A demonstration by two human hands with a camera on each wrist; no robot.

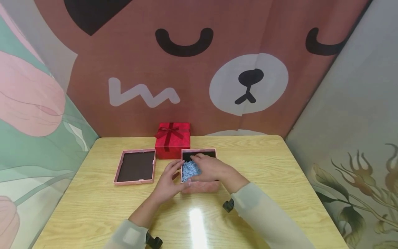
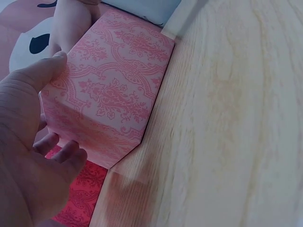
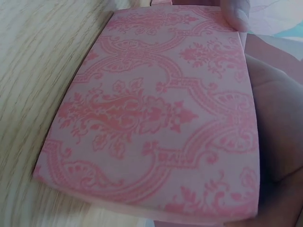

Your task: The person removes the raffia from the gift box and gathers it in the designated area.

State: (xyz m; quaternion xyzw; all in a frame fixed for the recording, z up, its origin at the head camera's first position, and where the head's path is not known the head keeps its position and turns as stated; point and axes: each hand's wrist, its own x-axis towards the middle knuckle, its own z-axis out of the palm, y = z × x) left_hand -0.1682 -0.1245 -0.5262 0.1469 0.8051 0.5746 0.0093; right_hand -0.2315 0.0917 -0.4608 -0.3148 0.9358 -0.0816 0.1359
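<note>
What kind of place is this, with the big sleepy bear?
Maybe a little craft or gift-wrapping corner. There's a wooden table in front of a bear-printed backdrop, with a red gift box and an open pink box on it.

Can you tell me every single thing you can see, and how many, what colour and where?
pink box: 1, pink patterned, open on the table
shredded paper: 1 heap, blue, inside the pink box
shallow lid: 1, pink rim, dark inside, left of the pink box
gift box: 1, red, at the table's back edge
ribbon: 1, dark red, bow on the gift box
table: 1, light wood, under the boxes
bear picture: 1, brown, behind the table
flower panel: 1, green and pink, left
plant panel: 1, grey, right
wrist gadgets: 2, black, one per wrist
sleeves: 2, pale, on the arms
left hand: 1, bare, at the pink box's left side
right hand: 1, bare, reaching into the pink box
</note>
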